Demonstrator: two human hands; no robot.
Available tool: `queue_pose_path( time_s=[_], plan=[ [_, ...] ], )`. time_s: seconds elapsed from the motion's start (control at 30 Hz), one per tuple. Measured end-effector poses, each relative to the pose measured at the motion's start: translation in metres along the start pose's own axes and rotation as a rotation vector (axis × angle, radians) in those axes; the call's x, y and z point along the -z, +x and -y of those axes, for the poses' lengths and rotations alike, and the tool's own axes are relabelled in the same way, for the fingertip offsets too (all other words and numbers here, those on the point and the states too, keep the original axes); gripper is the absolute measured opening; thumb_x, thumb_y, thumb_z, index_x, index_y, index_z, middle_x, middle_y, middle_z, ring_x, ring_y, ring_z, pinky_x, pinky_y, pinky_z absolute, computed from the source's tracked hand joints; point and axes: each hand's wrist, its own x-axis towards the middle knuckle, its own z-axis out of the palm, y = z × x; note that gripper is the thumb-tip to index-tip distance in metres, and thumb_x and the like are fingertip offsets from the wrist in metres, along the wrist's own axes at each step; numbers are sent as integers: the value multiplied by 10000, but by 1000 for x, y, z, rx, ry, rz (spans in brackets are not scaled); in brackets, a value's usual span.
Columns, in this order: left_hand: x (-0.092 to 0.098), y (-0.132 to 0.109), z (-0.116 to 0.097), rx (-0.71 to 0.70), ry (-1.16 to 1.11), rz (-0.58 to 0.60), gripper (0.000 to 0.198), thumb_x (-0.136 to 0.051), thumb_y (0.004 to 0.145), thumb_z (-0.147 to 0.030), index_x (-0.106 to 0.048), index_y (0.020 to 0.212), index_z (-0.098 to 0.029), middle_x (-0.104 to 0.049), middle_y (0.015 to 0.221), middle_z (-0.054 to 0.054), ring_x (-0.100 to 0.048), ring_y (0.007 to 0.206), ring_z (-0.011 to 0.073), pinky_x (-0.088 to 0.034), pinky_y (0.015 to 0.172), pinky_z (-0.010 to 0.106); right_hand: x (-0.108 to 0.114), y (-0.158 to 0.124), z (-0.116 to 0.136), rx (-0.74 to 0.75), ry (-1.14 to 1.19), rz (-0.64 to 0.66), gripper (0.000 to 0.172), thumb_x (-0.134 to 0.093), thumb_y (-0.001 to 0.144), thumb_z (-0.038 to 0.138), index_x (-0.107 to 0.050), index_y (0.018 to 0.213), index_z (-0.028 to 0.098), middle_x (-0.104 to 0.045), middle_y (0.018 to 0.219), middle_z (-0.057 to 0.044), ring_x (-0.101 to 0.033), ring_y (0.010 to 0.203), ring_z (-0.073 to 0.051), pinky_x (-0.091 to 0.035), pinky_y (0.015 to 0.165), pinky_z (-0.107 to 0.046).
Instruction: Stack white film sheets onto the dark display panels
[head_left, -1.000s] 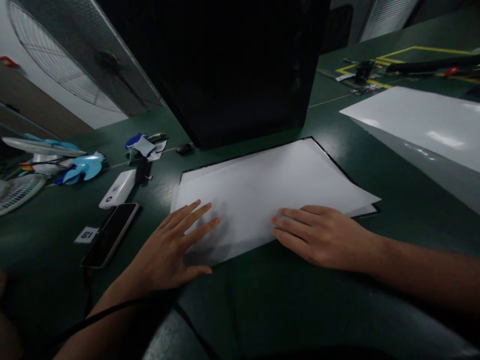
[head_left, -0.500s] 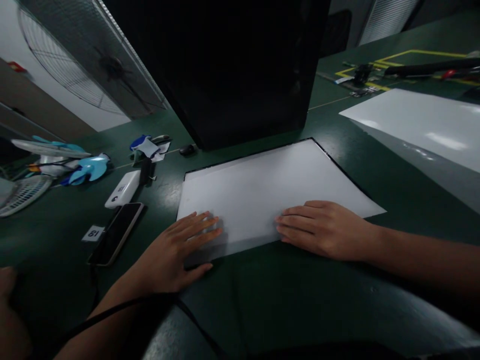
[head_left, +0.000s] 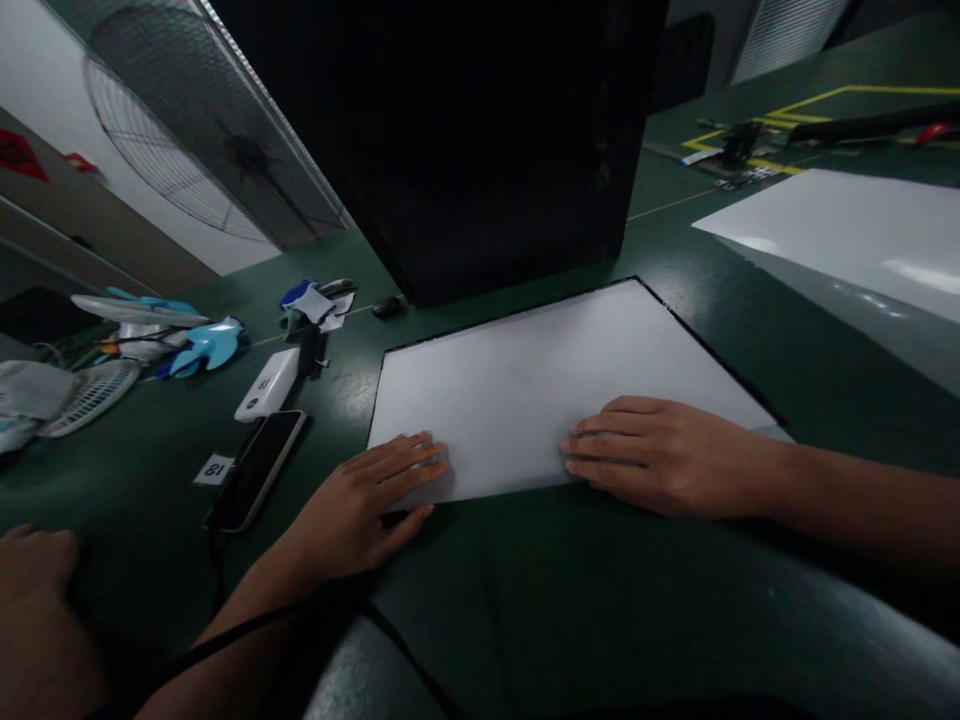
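A white sheet [head_left: 517,390] lies flat on the green table, with a thin black border showing along its far and right edges. On its near left corner rests my left hand [head_left: 375,500], fingers stretched out over the sheet and the thumb at the near edge. My right hand [head_left: 667,455] lies flat on the near right part, its fingers straight and side by side. Neither hand grips anything. The parts of the sheet under both palms are hidden.
A large black panel [head_left: 487,150] stands behind the sheet. To the left lie a phone [head_left: 256,472], a white power bank [head_left: 268,385] and small fans [head_left: 202,345]. Another person's hand [head_left: 37,570] is at the lower left. A glossy white sheet [head_left: 840,220] lies right.
The view has shifted, so things sit further right in the picture. The left hand's thumb has come closer to the sheet's near edge. More black border shows at the right edge.
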Motion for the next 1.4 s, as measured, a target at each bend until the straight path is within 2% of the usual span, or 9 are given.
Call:
queue_pose_path(
  time_s=[0.47, 0.63, 0.7, 0.83, 0.93, 1.0, 1.17, 1.3, 1.4],
  plan=[
    [-2, -3, 3, 37, -3, 12, 490, -645, 1018, -269, -644, 1507, -256, -697, 1519, 90, -671, 1409, 277, -584, 1161, 573, -3, 1, 0, -37, -7, 4, 281, -560, 1088, 201, -768, 1275, 175, -776, 1296, -67, -740, 1145, -205, -574, 1025, -413],
    [-5, -4, 5, 36, 15, -9, 471, -652, 1015, -285, -668, 1486, -263, -703, 1512, 89, -685, 1390, 279, -602, 1145, 546, 11, -2, -9, -97, -104, 22, 330, -581, 1089, 343, -743, 1319, 170, -749, 1355, -99, -711, 1220, -267, -550, 1071, -481],
    [-7, -6, 7, 44, 16, -10, 472, -659, 1009, -284, -677, 1480, -278, -698, 1520, 75, -685, 1390, 283, -599, 1154, 542, 28, -8, -25, -252, -230, 43, 411, -554, 1096, 403, -710, 1392, 165, -713, 1419, -134, -678, 1281, -317, -525, 1098, -537],
    [-11, -9, 11, 65, 25, -18, 521, -677, 994, -289, -656, 1514, -315, -679, 1547, 48, -681, 1396, 288, -596, 1171, 527, 69, -34, -74, -839, -489, 136, 567, -469, 1112, 490, -640, 1498, 113, -619, 1528, -218, -602, 1369, -402, -488, 1106, -586],
    [-12, -10, 12, 56, 59, -24, 531, -691, 988, -324, -648, 1517, -321, -680, 1546, 46, -695, 1377, 294, -627, 1133, 525, 80, -60, -104, -1186, -579, 209, 683, -446, 1100, 546, -560, 1572, 65, -523, 1601, -278, -542, 1402, -452, -466, 1070, -588],
    [-12, -9, 11, 55, 79, -23, 520, -697, 987, -340, -653, 1505, -313, -692, 1531, 53, -707, 1360, 297, -647, 1102, 535, 75, -75, -113, -1279, -551, 276, 715, -439, 1095, 557, -546, 1571, 34, -502, 1597, -317, -533, 1387, -456, -458, 1023, -567],
    [-12, -6, 9, 59, 59, -63, 489, -723, 979, -355, -684, 1461, -286, -724, 1487, 68, -735, 1317, 297, -665, 1070, 537, 53, -87, -116, -1302, -444, 380, 729, -401, 1085, 599, -599, 1495, 30, -566, 1500, -339, -563, 1326, -436, -447, 980, -547],
    [-14, -6, 10, 71, 43, -75, 490, -756, 962, -371, -705, 1443, -291, -733, 1472, 75, -743, 1303, 298, -664, 1072, 528, 53, -103, -126, -1415, -503, 346, 781, -395, 1094, 603, -476, 1613, 25, -365, 1663, -362, -306, 1570, -487, -312, 1156, -645],
    [-13, -7, 11, 69, 45, -55, 497, -748, 969, -366, -696, 1458, -292, -723, 1487, 81, -731, 1324, 301, -654, 1083, 537, 54, -123, -138, -1565, -503, 331, 889, -278, 1103, 681, -378, 1674, 7, -169, 1732, -388, -106, 1639, -510, -205, 1185, -710]
  ],
)
